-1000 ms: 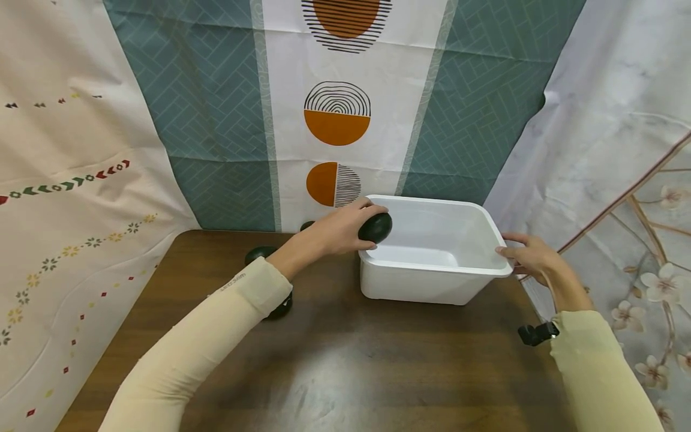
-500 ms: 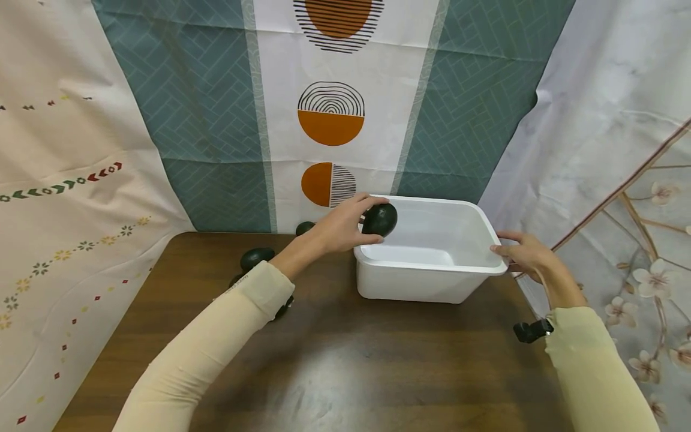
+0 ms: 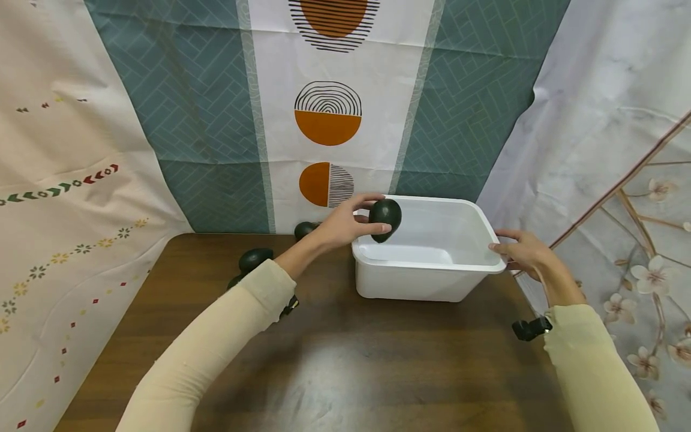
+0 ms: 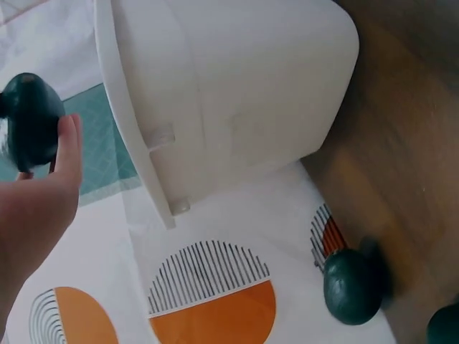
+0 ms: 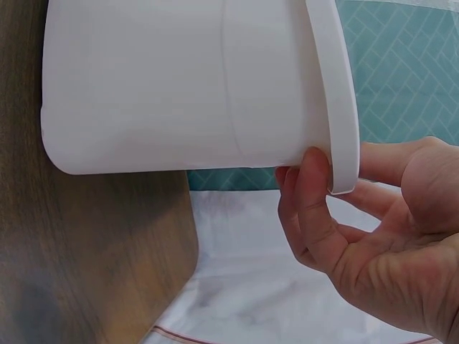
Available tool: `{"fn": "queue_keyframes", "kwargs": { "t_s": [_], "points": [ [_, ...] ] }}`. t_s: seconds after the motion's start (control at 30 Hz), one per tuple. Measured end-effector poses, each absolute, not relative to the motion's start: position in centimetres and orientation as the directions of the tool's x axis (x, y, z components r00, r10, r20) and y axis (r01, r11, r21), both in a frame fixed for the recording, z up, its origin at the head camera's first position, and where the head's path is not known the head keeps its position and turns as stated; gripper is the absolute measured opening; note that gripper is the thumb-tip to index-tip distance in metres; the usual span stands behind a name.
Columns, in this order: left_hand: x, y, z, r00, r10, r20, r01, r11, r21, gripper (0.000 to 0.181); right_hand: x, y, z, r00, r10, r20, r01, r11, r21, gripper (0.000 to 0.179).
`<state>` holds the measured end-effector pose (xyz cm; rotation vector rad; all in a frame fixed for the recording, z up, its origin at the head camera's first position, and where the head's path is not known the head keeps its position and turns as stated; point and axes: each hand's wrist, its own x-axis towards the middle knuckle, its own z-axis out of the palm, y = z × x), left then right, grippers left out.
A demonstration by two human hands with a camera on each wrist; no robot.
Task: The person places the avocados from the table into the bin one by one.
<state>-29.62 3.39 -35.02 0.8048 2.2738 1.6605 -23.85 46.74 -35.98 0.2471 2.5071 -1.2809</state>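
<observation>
In the head view my left hand (image 3: 345, 225) grips a dark green avocado (image 3: 385, 217) between thumb and fingers. The avocado is over the left end of a white plastic bin (image 3: 410, 283), overlapping its opening. From the left wrist, the same avocado (image 4: 34, 122) shows up beyond the bin's rim, clear of the bin wall (image 4: 237, 86). My right hand (image 3: 529, 255) pinches the bin's right end. Up close in the right wrist view, the right hand's thumb and fingers (image 5: 313, 193) lie on either side of the rim (image 5: 343, 100).
Left of the bin on the brown wooden table (image 3: 345, 372) lie more avocados: one (image 3: 256, 259) near the left sleeve, another (image 3: 305, 230) at the back edge. A patterned cloth (image 3: 216, 108) hangs right behind the table. A black device (image 3: 531, 329) sits at the right wrist.
My left hand has carried the avocado slightly right, farther over the bin's opening, and the avocado's narrow end now tilts downward. The right hand keeps its hold on the rim.
</observation>
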Motion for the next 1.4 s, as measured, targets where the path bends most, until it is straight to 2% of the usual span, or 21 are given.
{"fn": "queue_keyframes", "kwargs": {
  "t_s": [0.23,0.73,1.4],
  "points": [
    [-29.8,3.6,-35.8,-0.835,0.541,0.099,0.218,0.161,0.963,0.065,-23.6,46.5,-35.8,-0.938,0.012,-0.346,0.288,0.580,-0.762,0.075],
    [-29.4,3.3,-36.0,-0.812,0.583,0.027,0.150,0.164,0.975,0.065,-23.6,46.7,-36.2,-0.948,-0.004,-0.317,0.259,0.567,-0.782,0.076],
    [-29.4,3.1,-35.9,-0.792,0.611,0.000,0.233,0.301,0.925,0.066,-23.6,46.7,-36.1,-0.938,0.004,-0.345,0.286,0.569,-0.771,0.077]
  ]
}}
